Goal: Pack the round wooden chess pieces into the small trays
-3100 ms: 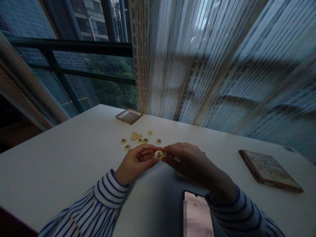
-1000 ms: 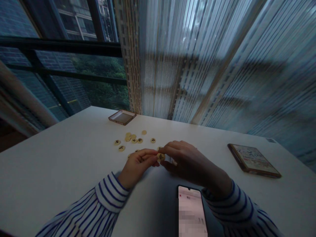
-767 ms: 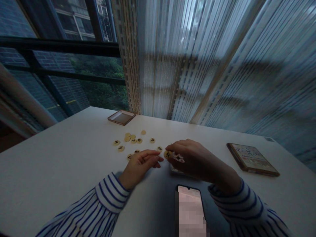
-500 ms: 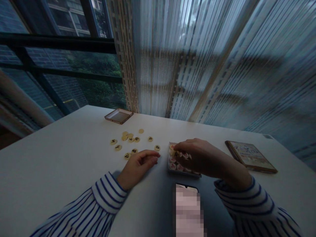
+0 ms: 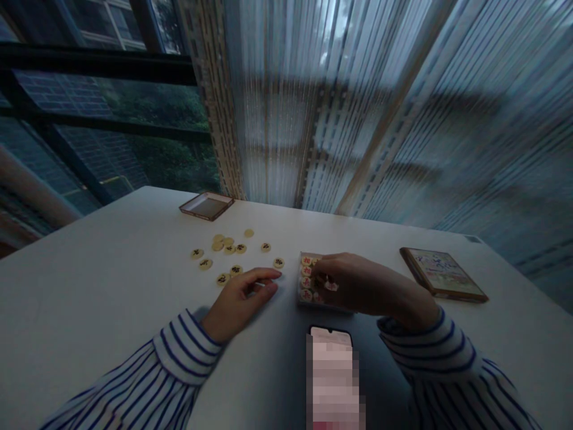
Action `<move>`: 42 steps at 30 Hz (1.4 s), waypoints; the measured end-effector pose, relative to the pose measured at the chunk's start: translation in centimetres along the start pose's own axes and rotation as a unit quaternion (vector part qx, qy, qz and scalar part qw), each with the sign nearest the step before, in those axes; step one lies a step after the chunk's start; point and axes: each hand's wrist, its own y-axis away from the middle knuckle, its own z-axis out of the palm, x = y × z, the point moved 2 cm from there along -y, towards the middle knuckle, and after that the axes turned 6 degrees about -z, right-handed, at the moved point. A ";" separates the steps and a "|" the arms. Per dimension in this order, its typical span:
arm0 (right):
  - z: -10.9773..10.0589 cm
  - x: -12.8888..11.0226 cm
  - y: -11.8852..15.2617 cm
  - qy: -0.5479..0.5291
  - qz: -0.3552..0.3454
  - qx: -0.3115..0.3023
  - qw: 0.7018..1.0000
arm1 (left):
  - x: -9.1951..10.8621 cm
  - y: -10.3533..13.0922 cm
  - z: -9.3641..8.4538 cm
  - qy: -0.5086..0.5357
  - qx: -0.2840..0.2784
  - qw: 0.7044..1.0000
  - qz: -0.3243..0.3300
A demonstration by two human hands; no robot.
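My right hand [image 5: 347, 280] is over the small box [image 5: 326, 307] of Chinese chess pieces, fingertips bent down among them. Its fingers are pinched on a Chinese chess piece [image 5: 319, 279], mostly hidden by the hand. Red-marked pieces [image 5: 306, 282] lie in rows along the box's left side; the hand covers the rest. Left of the box, my left hand [image 5: 244, 301] rests on the table, holding nothing, with thumb and fingers apart. Just beyond its fingertips lies a black-marked piece [image 5: 279, 263]. Several more loose pieces [image 5: 229, 249] are scattered farther left, some face down.
A phone [image 5: 331, 376] lies in front of the box on the white table [image 5: 147, 263]. An open shallow box part [image 5: 206, 206] sits near the back left edge. At the right is a flat box with a picture cover [image 5: 443, 273]. Behind the table hang string curtains [image 5: 286, 119].
My right hand has lowered the black-marked piece from above the box's left side to among the pieces, slightly rightward. My left hand stays in place. The view has shifted slightly.
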 end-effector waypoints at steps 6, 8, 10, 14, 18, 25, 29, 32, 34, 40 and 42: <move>0.4 0.3 0.0 0.016 0.055 -0.055 0.997 | -0.2 0.0 -0.1 -0.009 -0.013 1.000 -0.002; 0.5 0.4 0.0 0.028 0.067 -0.064 0.995 | -0.2 0.0 0.0 -0.011 -0.014 1.000 -0.001; 0.6 0.5 0.0 0.038 0.072 -0.065 0.995 | -0.2 0.1 0.0 -0.011 -0.014 1.000 -0.001; 0.9 0.7 0.0 0.046 0.071 -0.070 0.994 | -0.2 0.1 0.0 -0.008 -0.021 1.000 0.002; 0.9 0.5 -0.1 0.035 0.066 -0.068 0.995 | -0.3 0.1 0.0 -0.010 -0.029 1.000 0.001; 1.4 0.7 -0.2 0.042 0.053 -0.060 0.996 | -0.3 0.1 0.1 -0.018 -0.030 0.999 0.004; 1.5 0.8 -0.3 0.044 0.051 -0.067 0.996 | -0.3 0.2 0.1 -0.013 -0.035 0.999 0.003; 1.5 0.8 -0.4 0.047 0.046 -0.065 0.996 | -0.4 0.2 0.1 -0.013 -0.037 0.999 0.001; 1.6 0.9 -0.4 0.047 0.044 -0.063 0.996 | -0.3 0.2 0.1 -0.011 -0.035 0.999 0.001; 2.1 1.3 -0.2 0.046 0.041 -0.069 0.996 | 0.1 0.2 0.1 -0.015 -0.037 0.999 0.000; 2.0 1.3 -0.1 0.043 0.039 -0.066 0.996 | 0.1 0.2 0.1 -0.017 -0.039 0.999 0.000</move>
